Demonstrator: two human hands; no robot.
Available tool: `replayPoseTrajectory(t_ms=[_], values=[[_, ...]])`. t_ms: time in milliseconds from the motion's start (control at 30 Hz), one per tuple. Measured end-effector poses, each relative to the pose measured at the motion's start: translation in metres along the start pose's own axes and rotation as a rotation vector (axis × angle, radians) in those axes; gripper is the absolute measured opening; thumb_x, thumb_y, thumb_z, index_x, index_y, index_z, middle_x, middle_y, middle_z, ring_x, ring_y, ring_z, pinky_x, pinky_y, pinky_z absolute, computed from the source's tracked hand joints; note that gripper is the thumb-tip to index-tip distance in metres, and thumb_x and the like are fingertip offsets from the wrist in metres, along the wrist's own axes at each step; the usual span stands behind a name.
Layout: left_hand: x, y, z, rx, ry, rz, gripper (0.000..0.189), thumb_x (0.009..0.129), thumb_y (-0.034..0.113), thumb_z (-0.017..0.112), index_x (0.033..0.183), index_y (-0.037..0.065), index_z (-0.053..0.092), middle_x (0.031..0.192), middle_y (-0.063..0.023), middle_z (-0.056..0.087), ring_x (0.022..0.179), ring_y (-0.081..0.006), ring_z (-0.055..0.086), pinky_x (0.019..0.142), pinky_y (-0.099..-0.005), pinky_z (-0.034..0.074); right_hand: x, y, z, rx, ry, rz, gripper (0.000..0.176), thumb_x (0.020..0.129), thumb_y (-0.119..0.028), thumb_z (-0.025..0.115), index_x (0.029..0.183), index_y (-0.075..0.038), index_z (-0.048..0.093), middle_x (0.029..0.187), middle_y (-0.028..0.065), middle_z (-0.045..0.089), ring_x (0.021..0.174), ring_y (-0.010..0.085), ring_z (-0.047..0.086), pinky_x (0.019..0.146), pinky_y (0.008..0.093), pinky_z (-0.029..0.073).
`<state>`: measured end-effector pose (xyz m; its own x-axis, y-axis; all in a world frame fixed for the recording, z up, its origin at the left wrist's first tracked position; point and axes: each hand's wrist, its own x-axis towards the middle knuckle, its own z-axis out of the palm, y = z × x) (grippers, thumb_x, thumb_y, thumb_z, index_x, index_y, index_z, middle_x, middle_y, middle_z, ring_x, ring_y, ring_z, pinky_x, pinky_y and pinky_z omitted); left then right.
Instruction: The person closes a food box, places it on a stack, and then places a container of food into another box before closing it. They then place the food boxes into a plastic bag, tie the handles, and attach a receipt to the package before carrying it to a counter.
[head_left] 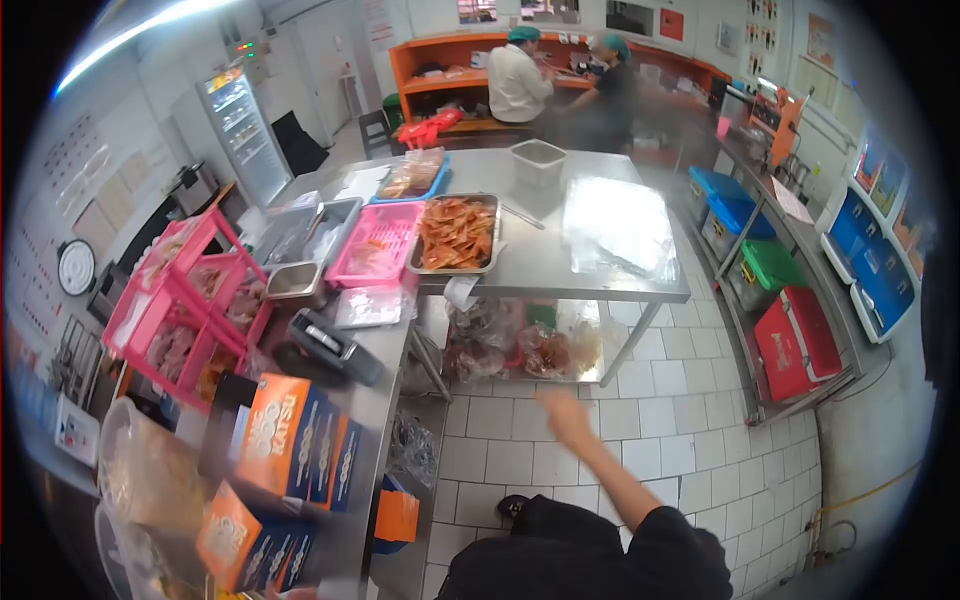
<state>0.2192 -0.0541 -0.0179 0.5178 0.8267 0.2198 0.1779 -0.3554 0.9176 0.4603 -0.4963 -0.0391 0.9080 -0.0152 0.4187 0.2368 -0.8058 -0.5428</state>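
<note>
My right hand (567,418) hangs over the tiled floor, in front of the steel table (600,282). It is blurred, its fingers cannot be made out, and it touches nothing that I can see. Only a sliver of my left hand (293,594) shows at the bottom edge, beside an orange and dark blue printed box (235,535); its fingers are hidden. A second such box (285,435) stands just behind. Farther along the left counter lies a black handheld device (333,345), perhaps a tape dispenser.
A metal tray (497,225) of orange-brown strips and a pink basket (350,270) stand on the steel table. Pink racks (180,290) fill the left counter. A red bin (797,340) is under the right bench. Two people in green caps (517,85) are at the back.
</note>
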Motion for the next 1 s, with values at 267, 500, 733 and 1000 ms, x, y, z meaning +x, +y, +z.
replayPoseTrajectory(t_ms=[267,500,733,1000], values=[[-0.045,0.163,0.207,0.346,-0.662,0.059,0.042,0.072,0.014,0.067,0.11,0.002,0.053,0.085,-0.0144,0.062,0.07,-0.0186,0.059,0.063,-0.0278,0.047,0.192,0.206,-0.043,-0.197,0.339,0.265,0.015,0.072,-0.008,0.057,0.087,-0.002,0.06,0.091,0.0158,0.059,0.09,0.0323,0.052,0.08,0.0382,0.041],[-0.004,0.176,0.341,0.07,-0.61,0.828,0.024,0.083,0.008,0.053,0.106,0.009,0.057,0.085,-0.0129,0.06,0.077,-0.0264,0.06,0.069,-0.033,0.047,0.244,0.3,-0.013,-0.613,0.224,0.285,0.013,0.073,-0.008,0.052,0.08,0.001,0.057,0.085,0.0198,0.059,0.092,0.0327,0.053,0.07,0.0386,0.048],[-0.02,0.257,0.494,-0.148,-1.099,0.573,0.035,0.067,0.017,0.074,0.098,0.006,0.06,0.071,-0.0045,0.065,0.058,-0.008,0.059,0.055,-0.0219,0.049,0.244,0.286,-0.043,-0.568,0.207,0.354,0.012,0.069,-0.014,0.059,0.063,-0.004,0.059,0.063,0.0152,0.058,0.059,0.0304,0.058,0.056,0.0394,0.046],[-0.163,0.281,0.687,-0.231,-1.521,1.539,0.056,0.078,0.035,0.057,0.123,0.006,0.04,0.132,-0.0155,0.033,0.122,-0.0311,0.032,0.098,-0.0387,0.031,0.261,0.301,-0.092,-0.129,-0.188,0.312,0.03,0.07,-0.027,0.067,0.06,-0.001,0.056,0.06,0.0184,0.055,0.057,0.0327,0.055,0.054,0.0379,0.042]])
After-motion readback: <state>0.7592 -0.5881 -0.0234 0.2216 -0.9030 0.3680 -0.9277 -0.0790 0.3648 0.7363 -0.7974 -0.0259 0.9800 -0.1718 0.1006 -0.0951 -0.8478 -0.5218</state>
